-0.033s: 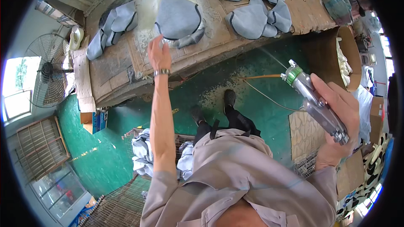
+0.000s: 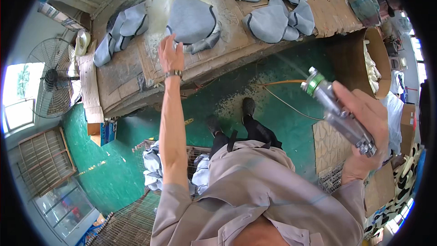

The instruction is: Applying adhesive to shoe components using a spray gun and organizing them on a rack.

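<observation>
My right hand (image 2: 371, 116) is wrapped round a metal spray gun (image 2: 337, 109) with a green ring, held up over the floor right of my body. A faint streak of spray leaves its nozzle toward the upper left. On the workbench, a rounded grey fabric piece with black edging (image 2: 191, 18) lies on a pale, residue-coated patch. My left hand (image 2: 171, 58) reaches to its near left corner, fingers stretched out and holding nothing; whether the fingertips touch the cloth I cannot tell. A darker, shiny fold (image 2: 205, 43) shows under the near edge.
Similar grey pieces lie on the cardboard-covered bench (image 2: 227, 50), in a left cluster (image 2: 132, 20) and a right cluster (image 2: 268, 23). A hose (image 2: 284, 82) runs near the spray gun. Left stands a fan (image 2: 52, 77); right, a large carton (image 2: 382, 59). Wire racks (image 2: 132, 221) hold more pieces beside me.
My left hand has drawn back slightly toward me, its fingers a bit lower on the piece's near left corner. The spray gun's nozzle has shifted slightly left and down.
</observation>
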A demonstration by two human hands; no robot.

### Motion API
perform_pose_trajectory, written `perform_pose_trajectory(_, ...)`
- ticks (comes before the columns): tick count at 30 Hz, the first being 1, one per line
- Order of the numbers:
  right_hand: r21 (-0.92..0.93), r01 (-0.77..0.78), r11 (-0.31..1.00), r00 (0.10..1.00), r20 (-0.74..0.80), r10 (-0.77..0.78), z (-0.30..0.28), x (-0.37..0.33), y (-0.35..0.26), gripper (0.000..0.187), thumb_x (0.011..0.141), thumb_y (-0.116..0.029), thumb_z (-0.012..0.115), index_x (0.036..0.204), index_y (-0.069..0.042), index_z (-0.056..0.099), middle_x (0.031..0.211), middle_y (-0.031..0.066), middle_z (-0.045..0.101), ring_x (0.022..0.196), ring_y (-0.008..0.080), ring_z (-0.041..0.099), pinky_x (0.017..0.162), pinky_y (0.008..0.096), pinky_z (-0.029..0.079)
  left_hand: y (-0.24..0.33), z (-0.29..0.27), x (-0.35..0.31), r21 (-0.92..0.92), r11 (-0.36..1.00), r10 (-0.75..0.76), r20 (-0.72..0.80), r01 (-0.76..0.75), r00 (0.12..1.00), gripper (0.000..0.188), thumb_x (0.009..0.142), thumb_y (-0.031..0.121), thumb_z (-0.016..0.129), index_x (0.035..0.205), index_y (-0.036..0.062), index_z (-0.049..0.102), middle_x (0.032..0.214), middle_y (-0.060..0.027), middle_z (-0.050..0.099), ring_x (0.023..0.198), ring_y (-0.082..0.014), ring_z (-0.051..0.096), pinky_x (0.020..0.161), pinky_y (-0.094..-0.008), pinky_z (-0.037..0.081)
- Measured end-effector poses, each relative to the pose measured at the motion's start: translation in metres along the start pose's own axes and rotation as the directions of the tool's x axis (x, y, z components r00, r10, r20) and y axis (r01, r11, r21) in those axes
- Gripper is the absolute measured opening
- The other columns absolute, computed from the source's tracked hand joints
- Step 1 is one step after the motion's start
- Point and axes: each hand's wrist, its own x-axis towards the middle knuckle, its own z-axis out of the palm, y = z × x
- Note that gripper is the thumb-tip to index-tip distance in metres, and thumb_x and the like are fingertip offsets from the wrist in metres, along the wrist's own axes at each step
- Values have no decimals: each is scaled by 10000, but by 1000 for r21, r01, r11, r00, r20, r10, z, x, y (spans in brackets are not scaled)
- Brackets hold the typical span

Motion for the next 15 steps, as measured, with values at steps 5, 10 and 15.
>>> perform_pose_trajectory(5, -34, -88, 996, 991, 97, 91, -17, -4, 18, 579, 782, -381, 589, 1173, 22, 733, 736, 118, 598, 686, 208, 588, 639, 304, 394, -5, 22, 34, 293, 955, 44, 19, -47, 999, 367, 698, 257, 855, 1052, 193, 786, 1277, -62, 647, 1256, -288, 545, 1024, -429, 453)
perform_pose_trajectory(10, -25, -217, 976, 976, 22, 218, -22, -12, 44, 544, 766, -337, 632, 1174, 2, 748, 845, 132, 676, 710, 225, 596, 669, 313, 411, -9, 28, 41, 317, 946, 65, 29, -71, 997, 264, 684, 224, 851, 938, 167, 806, 1192, -17, 676, 1195, -257, 576, 994, -400, 469)
perform_pose_trajectory(15, 178, -169, 969, 959, 255, 120, -23, -18, 78, 512, 810, -373, 601, 1105, 15, 759, 799, 131, 667, 690, 199, 575, 673, 314, 406, -33, -2, 60, 376, 927, -14, 64, -11, 998, 191, 698, 237, 843, 870, 157, 813, 1130, -4, 692, 1138, -242, 596, 976, -386, 477)
